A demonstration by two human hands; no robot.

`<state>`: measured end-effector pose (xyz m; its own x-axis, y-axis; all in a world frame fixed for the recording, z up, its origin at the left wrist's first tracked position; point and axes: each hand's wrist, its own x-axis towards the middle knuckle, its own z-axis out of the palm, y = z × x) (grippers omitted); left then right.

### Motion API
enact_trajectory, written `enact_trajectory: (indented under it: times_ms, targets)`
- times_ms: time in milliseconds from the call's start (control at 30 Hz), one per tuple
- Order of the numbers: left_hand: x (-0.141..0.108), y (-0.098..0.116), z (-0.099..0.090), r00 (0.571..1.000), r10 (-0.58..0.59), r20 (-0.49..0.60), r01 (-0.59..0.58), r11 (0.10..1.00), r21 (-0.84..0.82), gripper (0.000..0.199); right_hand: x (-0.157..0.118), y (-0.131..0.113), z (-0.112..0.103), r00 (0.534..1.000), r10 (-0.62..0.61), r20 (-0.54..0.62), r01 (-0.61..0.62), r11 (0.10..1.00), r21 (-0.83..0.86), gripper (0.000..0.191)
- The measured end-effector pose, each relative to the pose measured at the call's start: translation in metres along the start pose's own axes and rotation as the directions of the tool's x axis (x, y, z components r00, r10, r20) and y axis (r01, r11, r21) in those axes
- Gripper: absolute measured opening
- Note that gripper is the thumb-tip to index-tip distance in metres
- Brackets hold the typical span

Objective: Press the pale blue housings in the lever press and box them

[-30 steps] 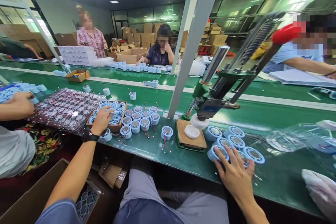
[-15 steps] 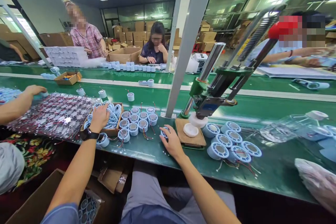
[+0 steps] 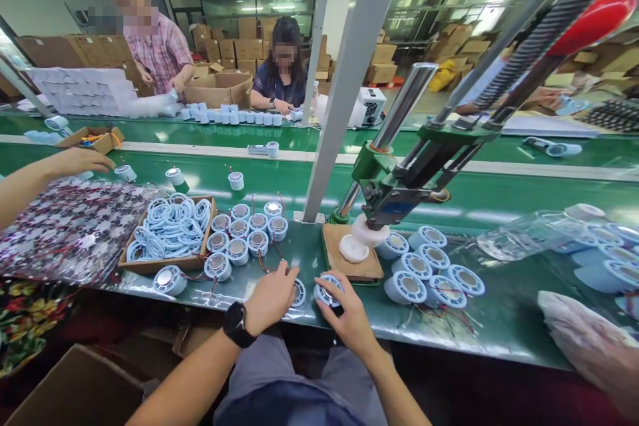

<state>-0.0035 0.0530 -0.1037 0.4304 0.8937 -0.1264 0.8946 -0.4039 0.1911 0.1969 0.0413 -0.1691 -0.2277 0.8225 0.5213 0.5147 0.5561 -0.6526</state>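
My left hand [image 3: 272, 299], wearing a black watch, has its fingers closed on a light blue plastic ring [image 3: 299, 293] near the bench's front edge. Just to the right, my right hand [image 3: 352, 321] grips a light blue round motor unit [image 3: 328, 286] with a metal disc on top. To the left, a cardboard tray [image 3: 150, 265] holds a heap of similar rings [image 3: 172, 229]. Several motor units [image 3: 237, 250] with red wires stand between the tray and my hands. Beyond my right hand is a green hand press [image 3: 394, 200] with a white cup [image 3: 354, 249] on its base.
More motor units [image 3: 433, 256] stand right of the press. A clear plastic bottle [image 3: 529, 236] lies farther right. At the left, a co-worker's hand [image 3: 77, 161] reaches over bagged parts [image 3: 64, 226]. A grey post [image 3: 339, 86] rises behind the bench. Two people work across the conveyor.
My left hand has left the ring tray and come right with a ring, close to my right hand. My right hand has drawn nearer the front edge with the motor unit.
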Motion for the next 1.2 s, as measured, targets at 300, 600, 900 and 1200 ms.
enact_trajectory:
  times_ms: [300, 600, 900, 1200]
  targets:
    - [-0.022, -0.019, 0.027, 0.976, 0.024, -0.218, -0.085, 0.957, -0.276, 0.060, -0.030, -0.007, -0.012, 0.989, 0.061, -0.133, -0.068, 0.996, -0.051, 0.045]
    - [-0.006, 0.039, 0.010, 0.937, 0.009, -0.350, -0.174, 0.881, -0.441, 0.070, -0.021, -0.008, 0.020, 0.970, 0.123, -0.208, -0.115, 0.992, 0.051, 0.058]
    - [-0.002, 0.053, 0.019, 0.917, -0.191, -0.352, -0.012, 0.866, -0.500, 0.069, -0.022, -0.008, 0.024, 0.967, 0.172, -0.189, -0.153, 0.982, 0.111, 0.072]
    - [0.001, 0.058, 0.047, 0.916, -0.223, -0.335, -0.031, 0.791, -0.612, 0.053, 0.004, -0.010, -0.044, 0.965, 0.011, 0.261, 0.003, 0.999, -0.051, 0.070]
